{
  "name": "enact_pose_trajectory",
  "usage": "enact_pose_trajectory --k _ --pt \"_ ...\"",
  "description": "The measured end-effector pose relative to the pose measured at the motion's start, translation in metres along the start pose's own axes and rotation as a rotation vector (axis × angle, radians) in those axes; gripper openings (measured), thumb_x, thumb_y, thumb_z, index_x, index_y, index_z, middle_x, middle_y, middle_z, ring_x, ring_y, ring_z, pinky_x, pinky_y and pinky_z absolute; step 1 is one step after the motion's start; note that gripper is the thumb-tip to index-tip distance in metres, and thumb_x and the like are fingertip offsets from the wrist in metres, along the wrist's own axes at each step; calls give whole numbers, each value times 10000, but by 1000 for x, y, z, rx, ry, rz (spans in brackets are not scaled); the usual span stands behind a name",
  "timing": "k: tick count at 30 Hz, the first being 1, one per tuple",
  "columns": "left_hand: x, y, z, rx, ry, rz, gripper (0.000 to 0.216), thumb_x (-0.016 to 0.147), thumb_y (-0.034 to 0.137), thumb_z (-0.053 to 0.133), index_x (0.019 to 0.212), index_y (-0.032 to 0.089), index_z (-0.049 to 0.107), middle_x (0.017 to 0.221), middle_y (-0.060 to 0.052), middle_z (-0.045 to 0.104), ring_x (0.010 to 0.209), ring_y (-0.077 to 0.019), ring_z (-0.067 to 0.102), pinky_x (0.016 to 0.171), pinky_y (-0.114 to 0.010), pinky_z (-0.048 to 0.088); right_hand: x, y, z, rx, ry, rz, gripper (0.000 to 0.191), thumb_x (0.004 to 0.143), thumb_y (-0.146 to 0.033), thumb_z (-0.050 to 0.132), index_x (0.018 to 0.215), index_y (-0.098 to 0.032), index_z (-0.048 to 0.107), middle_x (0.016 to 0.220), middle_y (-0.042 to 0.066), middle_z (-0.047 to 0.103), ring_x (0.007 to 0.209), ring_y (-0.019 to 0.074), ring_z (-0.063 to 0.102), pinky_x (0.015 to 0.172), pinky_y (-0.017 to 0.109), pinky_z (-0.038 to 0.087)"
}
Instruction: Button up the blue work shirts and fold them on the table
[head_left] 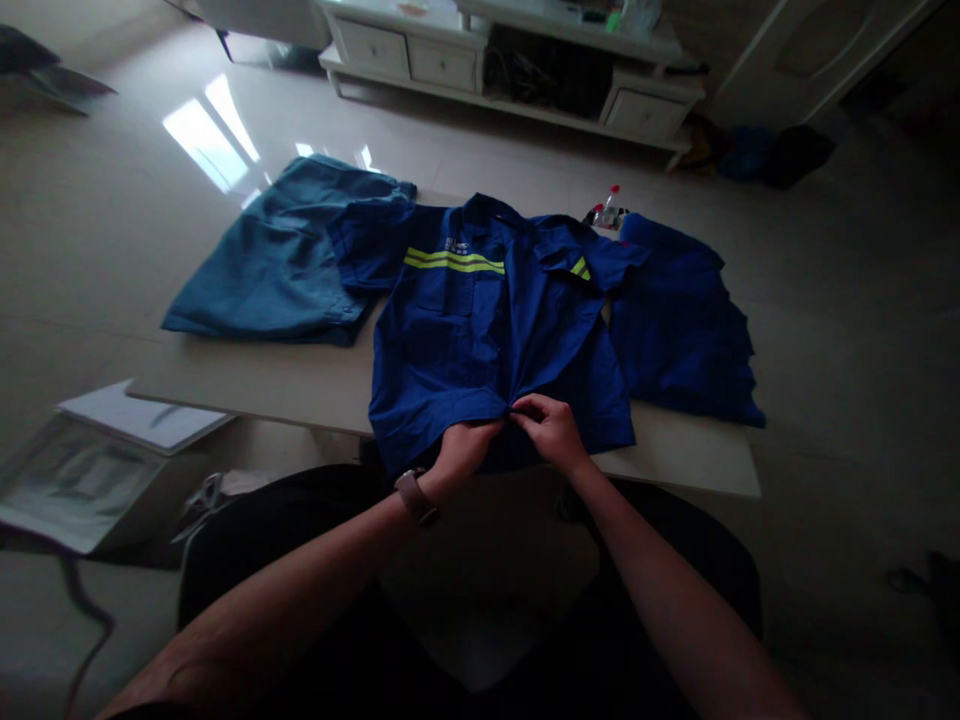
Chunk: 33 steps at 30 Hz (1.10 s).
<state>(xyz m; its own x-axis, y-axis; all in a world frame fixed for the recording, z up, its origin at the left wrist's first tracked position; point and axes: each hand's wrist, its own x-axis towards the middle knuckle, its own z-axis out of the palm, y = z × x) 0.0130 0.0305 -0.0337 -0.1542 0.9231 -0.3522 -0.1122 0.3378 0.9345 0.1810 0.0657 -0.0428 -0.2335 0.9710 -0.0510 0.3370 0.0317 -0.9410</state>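
A dark blue short-sleeved work shirt (442, 340) lies spread on the low table, collar away from me, with a yellow-green and grey stripe across its chest. At its bottom hem, my left hand (466, 446) grips the front edge, its fingers partly under the cloth. My right hand (551, 428) pinches the other front edge at the same spot, thumb and fingertips pressed together. Both hands meet at the middle of the hem, and the cloth gathers in folds towards them. Whatever fastener lies between the fingertips is too small to make out.
Left of the shirt lies a teal folded garment (277, 260); on the right is another blue garment (675, 320). Small bottles (611, 212) stand behind the table (300, 395). A white box (112, 460) is at lower left, and a white cabinet (450, 65) stands beyond.
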Motion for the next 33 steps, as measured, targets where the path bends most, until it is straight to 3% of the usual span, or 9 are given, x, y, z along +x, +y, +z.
enact_pose_trajectory --k 5,9,13,18,22,26,29,33 --pt "3 -4 1 6 -20 61 77 682 143 754 695 214 727 789 -30 738 800 -204 602 865 -298 489 0 2 2 -35 38 62 263 807 -466 744 760 -210 705 726 16 710 678 172 632 662 286 478" --pt "4 -7 -2 -11 17 -38 75 659 160 795 667 204 734 739 -25 716 759 -198 589 805 -292 474 2 2 3 -19 19 102 327 792 -526 745 752 -208 680 686 7 673 639 159 592 620 277 443" --pt "0 -5 -2 -28 74 -190 63 673 196 793 661 177 733 708 -27 707 686 -174 568 701 -284 429 2 2 5 21 -38 89 258 786 -465 717 831 -211 702 763 18 710 700 173 632 675 287 481" --pt "-6 2 2 -46 73 -284 103 658 237 806 674 158 742 704 -37 720 668 -165 574 671 -282 421 2 0 5 9 -19 97 183 743 -378 695 804 -206 685 705 -1 667 652 154 594 626 266 458" --pt "-9 6 3 -77 91 -281 105 663 235 795 672 147 737 725 -41 726 685 -163 590 677 -278 446 2 -1 5 5 -11 105 170 722 -361 691 788 -206 672 688 -5 657 626 150 581 614 264 449" --pt "-15 2 5 -113 84 -237 105 630 168 789 725 145 749 794 -36 747 729 -158 611 724 -270 476 2 -1 5 -165 -8 23 65 756 -283 659 760 -218 660 649 -19 625 612 145 565 629 266 426" --pt "-18 -6 9 -191 89 -300 150 619 175 796 749 128 740 804 -49 743 735 -159 627 732 -272 493 2 -3 3 -251 -113 -66 34 773 -223 643 748 -219 666 665 -19 636 630 141 562 648 263 415" --pt "-23 -19 16 -413 160 -394 156 705 248 767 755 124 684 761 -55 712 705 -167 658 715 -282 527 2 -9 -3 -215 -383 -80 59 796 -239 666 773 -213 714 699 -15 677 636 135 575 631 248 414"
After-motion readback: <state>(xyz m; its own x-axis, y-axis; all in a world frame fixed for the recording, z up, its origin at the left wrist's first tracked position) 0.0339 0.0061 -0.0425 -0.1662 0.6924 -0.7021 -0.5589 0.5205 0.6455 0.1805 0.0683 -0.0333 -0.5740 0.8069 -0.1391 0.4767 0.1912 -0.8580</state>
